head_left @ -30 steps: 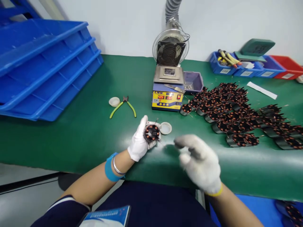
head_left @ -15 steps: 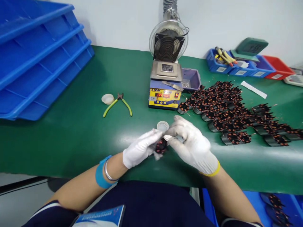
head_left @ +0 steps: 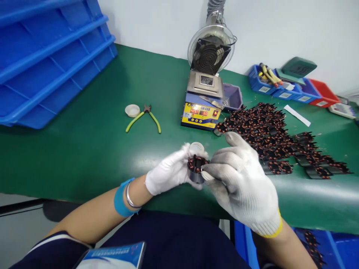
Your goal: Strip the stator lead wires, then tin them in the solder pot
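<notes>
A small stator with copper coils (head_left: 195, 168) sits between both white-gloved hands above the green table's (head_left: 84, 149) near edge. My left hand (head_left: 171, 171) wraps round its left side, fingers curled. My right hand (head_left: 244, 183) meets it from the right, thumb and forefinger pinched at its rim; whatever they pinch is too small to make out. Just behind the hands a small white dish (head_left: 196, 147) rests on the mat.
A heap of several like stators (head_left: 269, 127) spreads to the right. A yellow-faced solder pot (head_left: 202, 108) with a fume fan (head_left: 210, 56) stands at the back centre. Green-handled cutters (head_left: 144, 117) and a white cap (head_left: 132, 110) lie left. Blue trays (head_left: 47, 56) are stacked far left; small bins (head_left: 286, 86) back right.
My right hand has come in from the right to the stator. Both hands now hold it together, lower and nearer me. The camera has shifted.
</notes>
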A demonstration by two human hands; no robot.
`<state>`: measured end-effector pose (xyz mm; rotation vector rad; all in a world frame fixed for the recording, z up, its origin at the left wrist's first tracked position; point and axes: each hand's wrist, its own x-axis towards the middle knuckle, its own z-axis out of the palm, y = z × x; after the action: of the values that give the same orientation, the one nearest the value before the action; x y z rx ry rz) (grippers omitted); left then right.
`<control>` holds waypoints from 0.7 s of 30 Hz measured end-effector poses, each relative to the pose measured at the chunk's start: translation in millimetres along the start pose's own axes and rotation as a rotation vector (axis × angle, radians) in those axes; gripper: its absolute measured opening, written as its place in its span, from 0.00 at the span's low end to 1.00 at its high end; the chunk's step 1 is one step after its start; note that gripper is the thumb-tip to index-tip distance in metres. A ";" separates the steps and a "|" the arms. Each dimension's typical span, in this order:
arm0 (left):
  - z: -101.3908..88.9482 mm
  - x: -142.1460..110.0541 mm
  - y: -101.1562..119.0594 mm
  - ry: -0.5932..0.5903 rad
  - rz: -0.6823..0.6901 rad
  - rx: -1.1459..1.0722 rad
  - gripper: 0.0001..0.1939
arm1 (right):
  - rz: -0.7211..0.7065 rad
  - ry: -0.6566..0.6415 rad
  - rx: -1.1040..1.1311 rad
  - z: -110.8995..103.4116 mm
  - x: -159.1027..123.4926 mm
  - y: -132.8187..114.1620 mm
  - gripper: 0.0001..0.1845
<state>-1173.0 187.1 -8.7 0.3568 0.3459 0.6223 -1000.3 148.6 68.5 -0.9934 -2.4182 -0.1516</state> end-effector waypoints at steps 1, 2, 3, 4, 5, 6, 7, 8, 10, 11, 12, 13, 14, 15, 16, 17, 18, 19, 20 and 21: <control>1.6 -1.1 3.2 0.055 0.117 -0.061 0.17 | 0.005 0.017 0.011 -0.4 1.0 0.0 0.04; 2.6 -1.5 5.8 0.101 0.206 -0.114 0.18 | 0.006 0.031 0.031 -1.2 2.3 -0.2 0.04; 3.0 -1.3 7.4 0.125 0.238 -0.151 0.18 | 0.004 0.037 0.060 -1.9 3.8 -0.4 0.04; 2.7 -0.8 7.4 0.116 0.204 -0.165 0.19 | 0.000 0.034 0.093 -2.2 5.2 -0.7 0.04; 1.7 -0.3 5.9 0.078 0.113 -0.150 0.20 | -0.002 0.028 0.120 -1.8 6.0 -1.0 0.05; 0.1 0.0 3.2 0.016 -0.009 -0.110 0.20 | -0.001 0.024 0.140 -0.6 6.0 -1.0 0.05; -1.7 -0.1 -0.4 -0.051 -0.114 -0.056 0.21 | 0.006 0.022 0.155 1.2 4.9 -0.8 0.05; -3.7 -0.5 -4.2 -0.109 -0.170 0.001 0.22 | 0.019 0.022 0.169 3.5 2.5 -0.2 0.06; -7.3 -2.2 -10.5 -0.162 -0.139 0.084 0.22 | 0.085 0.060 0.237 8.2 -6.3 2.9 0.06; -8.6 -3.2 -12.3 -0.161 -0.093 0.103 0.22 | 0.148 0.122 0.312 10.2 -12.4 5.5 0.06; -9.5 -4.0 -13.1 -0.155 -0.055 0.114 0.23 | 0.223 0.225 0.409 12.0 -19.1 8.8 0.05; -9.8 -4.5 -13.1 -0.146 -0.028 0.122 0.24 | 0.300 0.353 0.512 13.4 -26.0 12.7 0.04; -9.7 -4.7 -12.6 -0.135 -0.016 0.134 0.26 | 0.363 0.470 0.597 14.8 -32.7 16.8 0.05; -9.3 -4.4 -12.0 -0.117 -0.011 0.150 0.27 | 0.419 0.517 0.642 16.3 -38.5 20.8 0.04; -8.7 -3.8 -11.5 -0.091 -0.005 0.172 0.28 | 0.455 0.471 0.640 18.3 -43.3 24.2 0.04; -8.1 -2.9 -11.4 -0.063 -0.001 0.203 0.28 | 0.465 0.340 0.601 21.0 -46.7 26.6 0.13; -7.8 -1.8 -11.7 -0.033 0.010 0.242 0.28 | 0.450 0.166 0.545 24.5 -48.7 27.8 0.24; -7.9 -0.6 -12.5 -0.005 0.019 0.288 0.27 | 0.414 0.000 0.494 28.8 -49.7 27.8 0.34; -8.6 0.7 -13.5 0.012 0.023 0.337 0.26 | 0.366 -0.113 0.459 33.5 -49.9 26.8 0.39; -10.0 1.8 -14.5 0.017 0.026 0.389 0.25 | 0.313 -0.164 0.442 38.5 -49.8 25.2 0.40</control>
<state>-1168.5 179.5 -24.0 0.7289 0.4807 0.5825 -969.5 146.9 8.2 -1.1833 -2.2510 0.5691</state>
